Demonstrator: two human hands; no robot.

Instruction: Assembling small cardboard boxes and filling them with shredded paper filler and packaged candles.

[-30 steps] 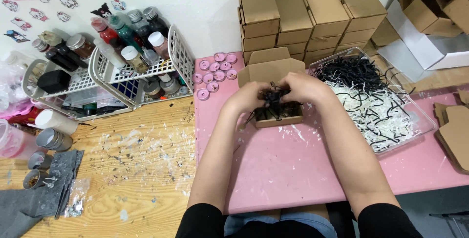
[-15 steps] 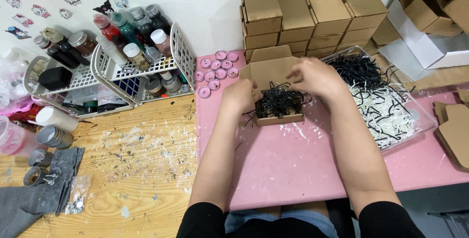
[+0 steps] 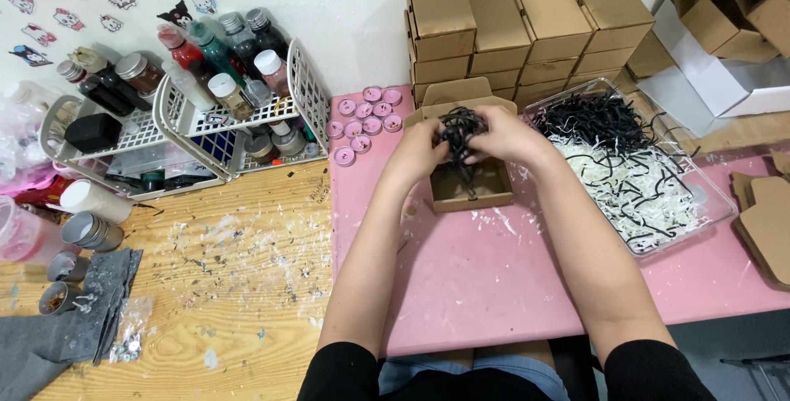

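While both hands hover over the open cardboard box point(image 3: 471, 185), left hand point(image 3: 420, 152) and right hand point(image 3: 504, 133) are closed in a pinch on one clump of black paper shred point(image 3: 458, 131). Box sits at 12 o'clock on the pink mat point(image 3: 510, 277); shred tray point(image 3: 638, 172) at 2 o'clock. Judgement: tease the clump apart, lower it evenly, keep strands inside the walls.

Pink mat point(image 3: 494, 277) on wooden table point(image 3: 239, 319) bears open box point(image 3: 471, 187).

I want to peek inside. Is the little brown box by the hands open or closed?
Open. The small brown box has its lid flap standing up behind it, and its brown inside shows below the black paper shreds.
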